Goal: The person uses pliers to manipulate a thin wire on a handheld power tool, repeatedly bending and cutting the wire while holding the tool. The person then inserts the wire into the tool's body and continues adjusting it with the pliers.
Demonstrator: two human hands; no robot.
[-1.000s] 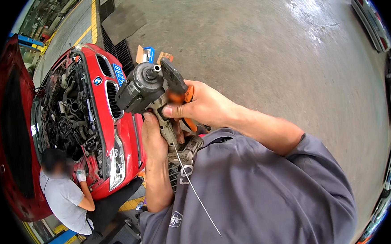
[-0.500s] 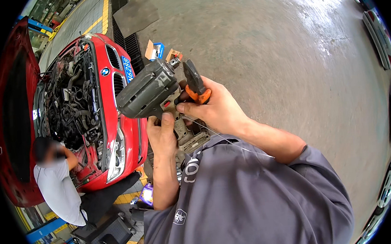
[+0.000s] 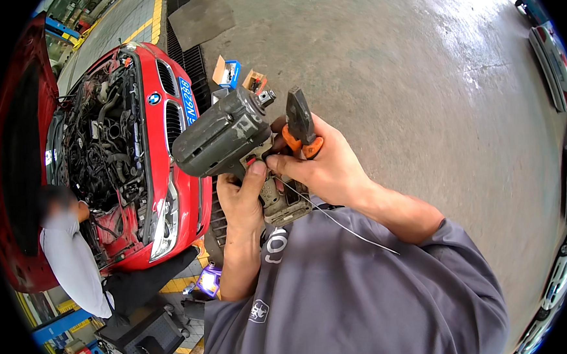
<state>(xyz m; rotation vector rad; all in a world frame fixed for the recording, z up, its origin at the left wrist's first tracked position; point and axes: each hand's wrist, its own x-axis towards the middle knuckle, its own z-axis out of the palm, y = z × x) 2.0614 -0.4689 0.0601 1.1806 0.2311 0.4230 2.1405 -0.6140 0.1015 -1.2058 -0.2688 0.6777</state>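
A dark grey cordless impact wrench (image 3: 221, 136) is held up in front of my chest, its square drive pointing up and to the right. My left hand (image 3: 240, 196) grips it near the handle, with the thumb beside the red switch. My right hand (image 3: 331, 164) is closed around pliers (image 3: 300, 119) with orange grips, jaws upward; its thumb and fingertips reach the wrench's handle area. From there a thin pale wire (image 3: 346, 222) runs down to the right across my grey shirt. The fingers behind the wrench are partly hidden.
At left stands a red car (image 3: 182, 167) with its hood up; a co-worker (image 3: 74, 255) leans over the engine bay. Small open boxes (image 3: 226, 73) lie on the floor ahead. A black cart (image 3: 144, 344) and purple container (image 3: 209, 280) are lower left. Parked cars (image 3: 552, 66) line the right.
The wrench and pliers have shifted slightly right in view, and the pliers stand a little farther from the wrench's nose. My left thumb has moved up beside the red switch. The co-worker's head has shifted left.
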